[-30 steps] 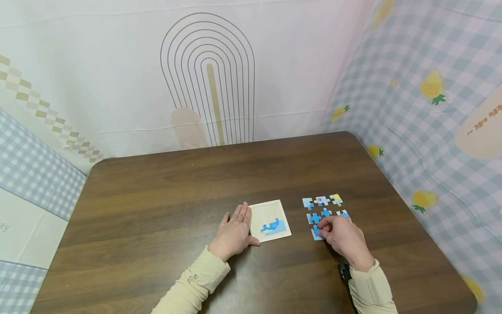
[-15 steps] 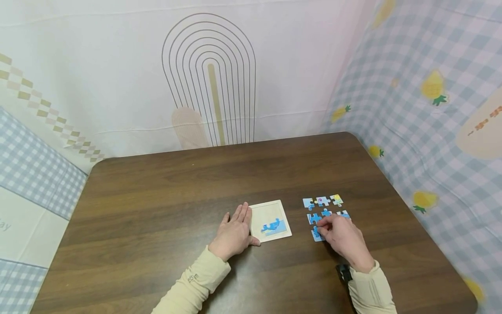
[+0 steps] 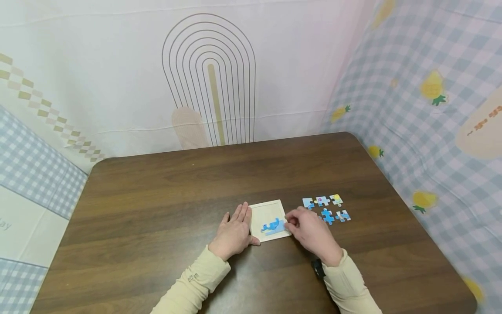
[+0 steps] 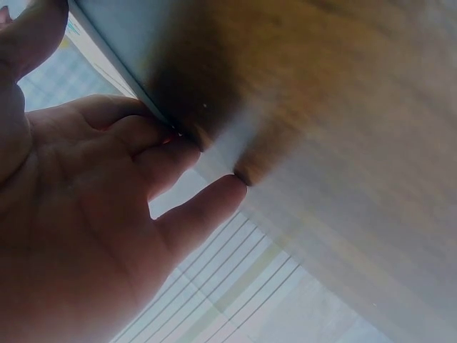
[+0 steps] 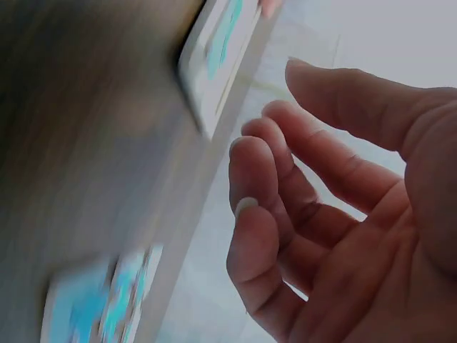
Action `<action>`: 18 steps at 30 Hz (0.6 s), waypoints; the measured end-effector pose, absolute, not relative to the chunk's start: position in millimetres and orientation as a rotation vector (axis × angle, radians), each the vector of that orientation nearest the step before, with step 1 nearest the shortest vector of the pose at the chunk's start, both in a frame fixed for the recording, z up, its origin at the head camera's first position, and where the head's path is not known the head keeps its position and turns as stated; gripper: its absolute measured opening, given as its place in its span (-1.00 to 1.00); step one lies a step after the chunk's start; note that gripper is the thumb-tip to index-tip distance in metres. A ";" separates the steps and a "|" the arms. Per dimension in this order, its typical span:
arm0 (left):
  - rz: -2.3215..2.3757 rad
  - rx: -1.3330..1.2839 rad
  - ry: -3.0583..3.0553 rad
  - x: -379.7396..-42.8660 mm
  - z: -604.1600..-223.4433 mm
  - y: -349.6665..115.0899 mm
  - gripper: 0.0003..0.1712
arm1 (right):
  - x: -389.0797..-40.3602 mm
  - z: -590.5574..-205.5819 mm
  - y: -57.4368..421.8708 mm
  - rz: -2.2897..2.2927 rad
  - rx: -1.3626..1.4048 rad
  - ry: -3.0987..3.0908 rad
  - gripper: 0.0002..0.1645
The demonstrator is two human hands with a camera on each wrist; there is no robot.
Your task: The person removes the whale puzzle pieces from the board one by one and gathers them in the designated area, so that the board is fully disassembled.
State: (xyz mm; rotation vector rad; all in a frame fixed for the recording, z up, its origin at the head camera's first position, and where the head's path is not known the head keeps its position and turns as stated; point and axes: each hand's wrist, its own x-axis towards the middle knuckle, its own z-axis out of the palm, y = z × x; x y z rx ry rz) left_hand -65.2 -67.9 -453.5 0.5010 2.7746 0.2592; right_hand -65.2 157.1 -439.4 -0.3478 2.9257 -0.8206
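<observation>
My left hand [image 3: 232,233] lies with straight fingers along the left side of a small pale puzzle tray [image 3: 263,213], the thumb at its near corner. Blue puzzle pieces [image 3: 270,226] fill the lower right part of the tray. Just right of the tray hovers my right hand [image 3: 311,231], fingers loosely bent, tips near its right rim. In the right wrist view, a gap shows between the thumb [image 5: 343,96] and the fingers, and I see nothing held there. Several loose puzzle pieces [image 3: 327,216] lie in rows beyond the right hand, which partly hides them.
Everything rests on a dark brown wooden table [image 3: 188,187]. A white curtain [image 3: 290,65] with printed arches hangs behind it, and a checked cloth [image 3: 412,131] with yellow fruit hangs at the right.
My right hand has moved left, from the loose pieces to beside the tray's right rim. The left hand and the tray stay where they were.
</observation>
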 end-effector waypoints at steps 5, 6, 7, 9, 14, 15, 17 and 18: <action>0.237 0.513 2.783 -65.6 -453.1 -67.7 0.15 | -71.0 -442.4 135.9 -0.765 -0.443 2.879 -0.67; 0.230 0.517 2.783 -65.6 -453.0 -67.7 0.15 | -71.7 -443.2 133.2 -0.747 -0.460 2.875 -0.64; 0.225 0.520 2.784 -65.7 -453.0 -67.7 0.15 | -72.1 -444.1 130.9 -0.738 -0.480 2.869 -0.62; 0.219 0.523 2.789 -65.8 -453.1 -67.9 0.15 | -72.6 -445.8 127.2 -0.720 -0.523 2.857 -0.60; 0.206 0.530 2.799 -65.4 -453.4 -68.7 0.15 | -72.6 -449.4 120.0 -0.633 -0.565 2.860 -0.61; 0.206 0.532 2.801 -65.2 -453.4 -68.8 0.15 | -72.6 -450.0 118.7 -0.610 -0.557 2.865 -0.63; 0.203 0.534 2.803 -64.8 -453.0 -68.9 0.15 | -72.8 -450.3 116.3 -0.570 -0.528 2.872 -0.69; 0.201 0.535 2.804 -64.7 -452.9 -68.8 0.15 | -73.2 -450.5 115.5 -0.552 -0.519 2.874 -0.71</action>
